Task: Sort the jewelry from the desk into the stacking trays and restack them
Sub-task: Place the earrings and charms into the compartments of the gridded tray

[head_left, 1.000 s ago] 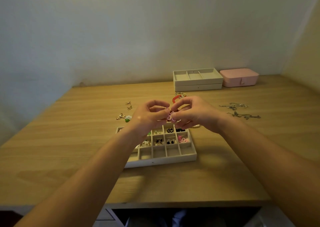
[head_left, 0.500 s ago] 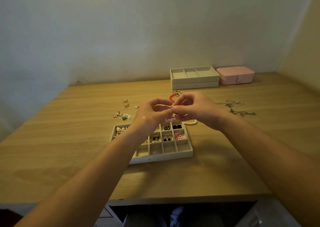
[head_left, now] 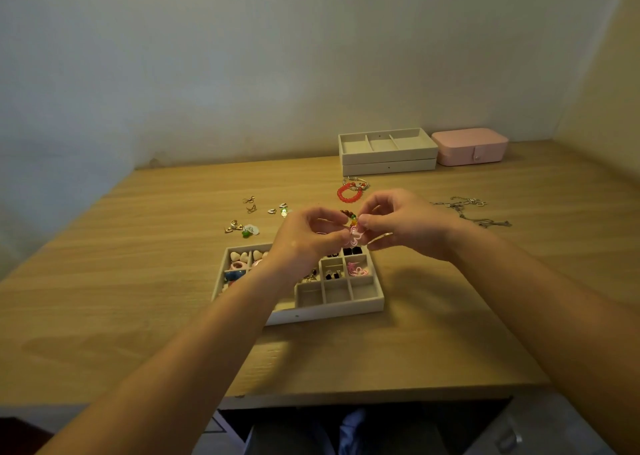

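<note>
The wooden desk [head_left: 138, 281] is pale, with a long straight grain, and it butts against a plain wall at the back and on my right. Its near edge runs just under my forearms. Broad bare wood lies to the left and right of the work.

At the back stand the stacked trays [head_left: 388, 167], two cream rectangles. The top one is split into three long bays. Touching or just beside their right end is a pink box [head_left: 467, 148] with rounded corners and a snap tab.

In front of me lies the compartment tray [head_left: 329, 311], cream, with a grid of small square cells. The left cells hold heart-shaped pieces [head_left: 242, 256], and a right-hand cell holds a pink looped earring [head_left: 358, 270].

My left hand [head_left: 304, 243] and right hand [head_left: 405, 226] meet above the tray's far edge. The fingertips of both pinch one pink looped charm [head_left: 355, 237], thin pink-and-white wire in petal loops.

Silver chains [head_left: 474, 212] sprawl to the right. A glossy red bead bracelet [head_left: 349, 194] lies between my hands and the stacked trays, and small gold earrings [head_left: 249, 205] are scattered to the left.
</note>
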The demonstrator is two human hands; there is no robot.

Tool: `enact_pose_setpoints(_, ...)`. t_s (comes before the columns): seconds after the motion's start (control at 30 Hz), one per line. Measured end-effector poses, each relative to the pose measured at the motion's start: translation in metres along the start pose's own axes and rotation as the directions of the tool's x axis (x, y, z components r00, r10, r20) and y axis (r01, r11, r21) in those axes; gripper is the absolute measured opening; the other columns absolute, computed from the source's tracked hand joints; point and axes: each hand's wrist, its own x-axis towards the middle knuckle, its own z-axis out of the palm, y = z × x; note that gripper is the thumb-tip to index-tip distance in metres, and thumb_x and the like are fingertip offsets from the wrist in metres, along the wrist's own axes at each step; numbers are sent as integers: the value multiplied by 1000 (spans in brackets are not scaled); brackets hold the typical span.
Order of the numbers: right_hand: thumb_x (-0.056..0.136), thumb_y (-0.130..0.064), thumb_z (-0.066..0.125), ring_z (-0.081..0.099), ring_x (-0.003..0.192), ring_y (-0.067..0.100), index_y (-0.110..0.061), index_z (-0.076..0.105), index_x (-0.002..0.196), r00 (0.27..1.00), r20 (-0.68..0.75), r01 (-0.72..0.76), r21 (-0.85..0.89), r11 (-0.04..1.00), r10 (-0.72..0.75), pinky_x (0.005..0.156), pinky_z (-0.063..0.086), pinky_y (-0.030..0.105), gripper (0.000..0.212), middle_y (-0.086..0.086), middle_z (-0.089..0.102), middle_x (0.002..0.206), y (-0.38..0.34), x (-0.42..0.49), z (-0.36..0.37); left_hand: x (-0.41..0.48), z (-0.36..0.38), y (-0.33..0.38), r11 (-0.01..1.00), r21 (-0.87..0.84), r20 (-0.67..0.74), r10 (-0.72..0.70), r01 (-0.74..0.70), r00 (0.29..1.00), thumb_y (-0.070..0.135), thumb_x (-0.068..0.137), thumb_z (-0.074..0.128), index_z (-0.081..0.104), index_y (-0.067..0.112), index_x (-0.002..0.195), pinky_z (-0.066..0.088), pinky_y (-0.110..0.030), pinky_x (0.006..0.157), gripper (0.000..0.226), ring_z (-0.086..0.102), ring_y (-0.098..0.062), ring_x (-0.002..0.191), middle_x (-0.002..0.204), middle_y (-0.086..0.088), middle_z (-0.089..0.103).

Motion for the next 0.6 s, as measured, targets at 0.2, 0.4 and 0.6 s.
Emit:
enact_pose_setpoints(0.2,92,-6,72,75,78,21,-8,67,104,999,36,-16,-42,999,18,71,63,34,14,16,73,97,4,-1,3,1,2,-5,997,10,-7,-81,81,997,-4,79,79,70,2,97,62,-29,66,21,74,-20,73,89,-19,75)
enact_pose_setpoints(0.4,87,-1,75,77,77,23,-4,66,101,996,72,-35,-146,989,46,62,61,30,17,15,74,93,6,0,4,0,3,-11,993,60,2,-104,103,995,-3,75,83,69,5,92,63,-36,69,23,76,-27,76,82,-16,76)
enact_pose_setpoints(0.6,88,-6,75,76,80,20,-7,68,98,998,60,8,-193,981,3,63,60,28,12,12,75,93,7,2,5,-1,4,-9,988,79,31,-135,132,990,1,79,81,71,5,94,58,-25,60,18,77,-25,76,80,-14,77)
